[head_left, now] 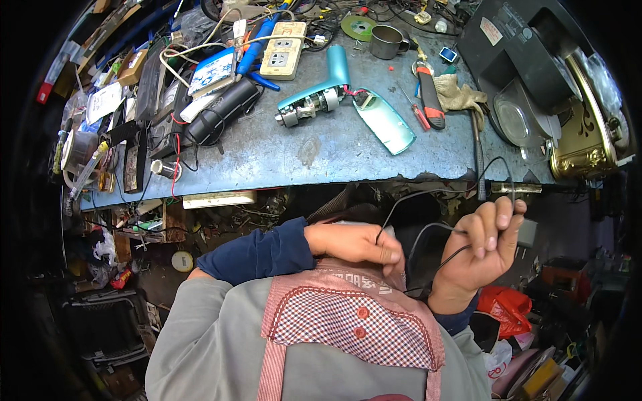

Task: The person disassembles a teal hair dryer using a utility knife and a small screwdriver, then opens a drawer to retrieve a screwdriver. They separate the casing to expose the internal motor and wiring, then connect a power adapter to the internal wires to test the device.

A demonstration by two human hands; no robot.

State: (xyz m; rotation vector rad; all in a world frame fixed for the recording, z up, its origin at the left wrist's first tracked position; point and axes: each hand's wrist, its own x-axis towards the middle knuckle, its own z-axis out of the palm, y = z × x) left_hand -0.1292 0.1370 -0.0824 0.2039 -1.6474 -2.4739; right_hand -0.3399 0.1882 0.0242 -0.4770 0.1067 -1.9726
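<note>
A thin black cable (pixel 435 192) loops between my two hands just below the bench's front edge. My right hand (pixel 478 244) is raised at the right, its fingers pinched on the cable. A small grey block, possibly a plug adapter (pixel 527 234), shows behind its fingers. In front of my apron, my left hand (pixel 354 244) is curled closed where the cable passes by its thumb; its fingertips are partly hidden. On the bench lies a teal handheld device (pixel 338 67) with its casing opened and a metal motor assembly (pixel 311 107) exposed. Beside it, wires lead to the detached teal shell (pixel 386 123).
Right of the shell lie a red screwdriver (pixel 421 119), a red-and-black handled tool (pixel 429 97) and a work glove (pixel 461 93). A metal mug (pixel 388 42) and a power strip (pixel 284 50) stand farther back. Clutter, including a black cylindrical case (pixel 224 113), fills the left.
</note>
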